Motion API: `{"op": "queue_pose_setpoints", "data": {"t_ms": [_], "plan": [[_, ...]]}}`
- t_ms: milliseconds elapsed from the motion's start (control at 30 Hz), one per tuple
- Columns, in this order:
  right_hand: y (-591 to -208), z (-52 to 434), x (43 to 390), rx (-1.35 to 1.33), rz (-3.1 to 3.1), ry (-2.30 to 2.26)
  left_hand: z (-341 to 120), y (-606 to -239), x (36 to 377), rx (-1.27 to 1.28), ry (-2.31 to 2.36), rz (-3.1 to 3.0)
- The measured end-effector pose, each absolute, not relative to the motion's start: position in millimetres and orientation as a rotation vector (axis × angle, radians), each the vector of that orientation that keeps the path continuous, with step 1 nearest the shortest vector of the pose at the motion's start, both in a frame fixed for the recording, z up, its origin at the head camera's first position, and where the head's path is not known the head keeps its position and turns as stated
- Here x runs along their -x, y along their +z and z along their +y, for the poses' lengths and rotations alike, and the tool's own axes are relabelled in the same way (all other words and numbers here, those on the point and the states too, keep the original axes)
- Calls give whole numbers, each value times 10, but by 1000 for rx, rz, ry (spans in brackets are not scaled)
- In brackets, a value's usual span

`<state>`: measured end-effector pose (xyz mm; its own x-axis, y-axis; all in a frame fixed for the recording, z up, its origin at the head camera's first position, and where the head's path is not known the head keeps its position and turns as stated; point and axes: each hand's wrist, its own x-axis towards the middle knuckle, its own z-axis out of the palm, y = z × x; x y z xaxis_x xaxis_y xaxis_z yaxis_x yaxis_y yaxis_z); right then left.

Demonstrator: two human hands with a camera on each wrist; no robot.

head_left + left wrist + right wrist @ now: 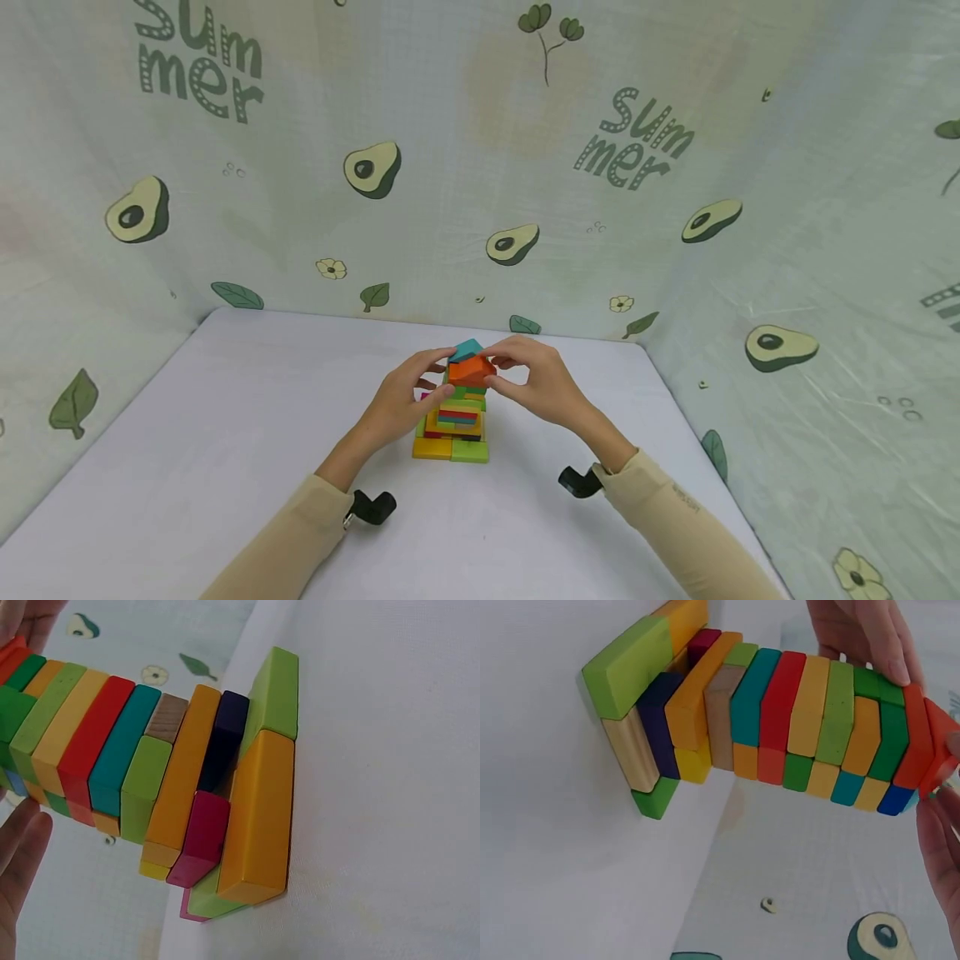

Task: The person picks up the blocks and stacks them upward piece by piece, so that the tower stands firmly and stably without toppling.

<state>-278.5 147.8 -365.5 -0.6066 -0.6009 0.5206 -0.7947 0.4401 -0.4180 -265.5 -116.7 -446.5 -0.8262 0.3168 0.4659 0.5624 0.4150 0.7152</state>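
A tall tower of coloured wooden blocks (459,407) stands on the white table. At its top is an orange-red triangular block (472,372), with a blue triangular block (466,349) behind it. My right hand (542,379) pinches the orange-red block from the right, its fingertips also visible on that block in the right wrist view. From the left, my left hand (402,397) reaches around the tower's top; thumb and forefinger are extended, touching or very near the upper blocks. Yellow, red, teal and green layers (109,772) show below in the left wrist view.
Flat yellow (432,449) and light-green (469,452) blocks form the tower's front base. White table surface (225,467) spreads around it. A cloth printed with avocados and leaves (450,167) hangs behind and at the sides. Black wrist mounts (375,507) protrude below the cuffs.
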Motion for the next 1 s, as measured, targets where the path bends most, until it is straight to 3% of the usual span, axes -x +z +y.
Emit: {"op": "queue_pose_setpoints", "data": {"t_ms": [1000], "plan": [[-3950,1460,2794,-1101,-2291,1204,-1156,-4257,2706,821,-1299,-2411]]}}
